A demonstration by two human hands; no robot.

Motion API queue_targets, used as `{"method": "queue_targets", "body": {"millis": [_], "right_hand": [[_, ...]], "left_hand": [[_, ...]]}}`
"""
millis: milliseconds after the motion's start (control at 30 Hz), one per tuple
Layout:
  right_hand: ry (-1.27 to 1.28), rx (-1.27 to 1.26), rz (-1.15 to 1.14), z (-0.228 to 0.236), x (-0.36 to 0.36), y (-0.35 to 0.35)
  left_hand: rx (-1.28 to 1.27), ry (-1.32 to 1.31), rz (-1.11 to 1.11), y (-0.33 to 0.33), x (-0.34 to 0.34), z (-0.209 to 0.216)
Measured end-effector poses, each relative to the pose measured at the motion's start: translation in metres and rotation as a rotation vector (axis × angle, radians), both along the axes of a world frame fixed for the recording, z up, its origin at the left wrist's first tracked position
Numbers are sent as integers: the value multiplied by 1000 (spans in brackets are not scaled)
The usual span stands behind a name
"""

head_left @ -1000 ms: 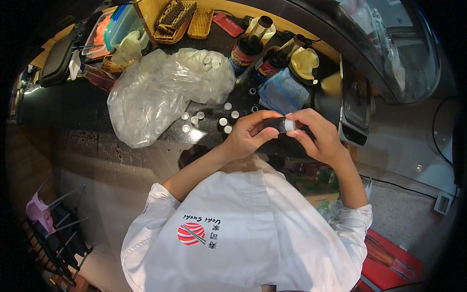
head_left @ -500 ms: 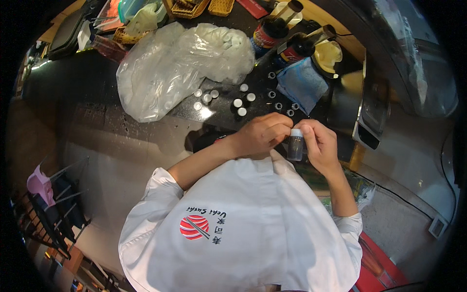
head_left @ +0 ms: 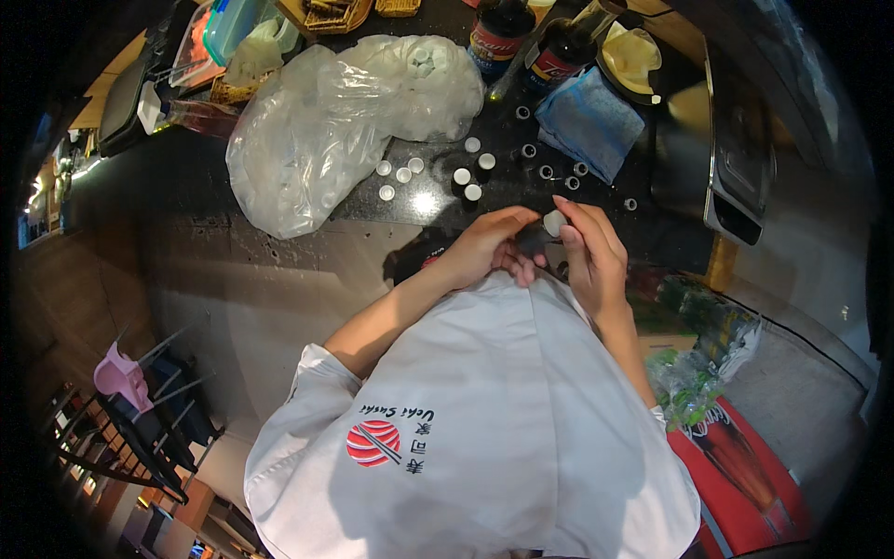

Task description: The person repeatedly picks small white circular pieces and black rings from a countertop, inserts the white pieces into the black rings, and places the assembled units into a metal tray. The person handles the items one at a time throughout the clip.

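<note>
above a red-striped emblem (head_left: pixel 374 443) and black lettering (head_left: pixel 415 449), left fingers (head_left: pixel 510 219) and right fingers (head_left: pixel 589 226) pinch a white-capped bottle (head_left: pixel 552 224).

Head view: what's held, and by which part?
A small dark cylindrical bottle with a round white cap: left hand at its body, right hand at the cap.

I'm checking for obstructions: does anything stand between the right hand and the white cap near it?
Nothing visible does: the right hand is right at the white cap, with no object showing between them.
</note>
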State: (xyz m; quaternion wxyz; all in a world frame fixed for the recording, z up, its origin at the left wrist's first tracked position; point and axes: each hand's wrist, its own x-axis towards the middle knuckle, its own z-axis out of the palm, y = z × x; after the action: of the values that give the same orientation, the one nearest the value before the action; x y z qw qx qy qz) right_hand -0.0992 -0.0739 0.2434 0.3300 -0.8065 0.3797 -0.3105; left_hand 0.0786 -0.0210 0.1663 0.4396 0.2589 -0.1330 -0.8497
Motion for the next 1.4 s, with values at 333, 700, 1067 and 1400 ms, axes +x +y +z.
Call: {"method": "queue_targets", "body": {"millis": [333, 700, 1067, 1400], "right_hand": [[93, 138, 93, -26, -5, 8], [212, 125, -42, -114, 25, 7], [223, -44, -160, -113, 32, 9], [-619, 996, -218, -121, 14, 21]], "left_hand": [[45, -177, -8, 21, 7, -30], [-671, -1532, 227, 37, 64, -71], [-469, -2147, 173, 12, 114, -79], [-455, -1697, 418, 8, 98, -32]]}}
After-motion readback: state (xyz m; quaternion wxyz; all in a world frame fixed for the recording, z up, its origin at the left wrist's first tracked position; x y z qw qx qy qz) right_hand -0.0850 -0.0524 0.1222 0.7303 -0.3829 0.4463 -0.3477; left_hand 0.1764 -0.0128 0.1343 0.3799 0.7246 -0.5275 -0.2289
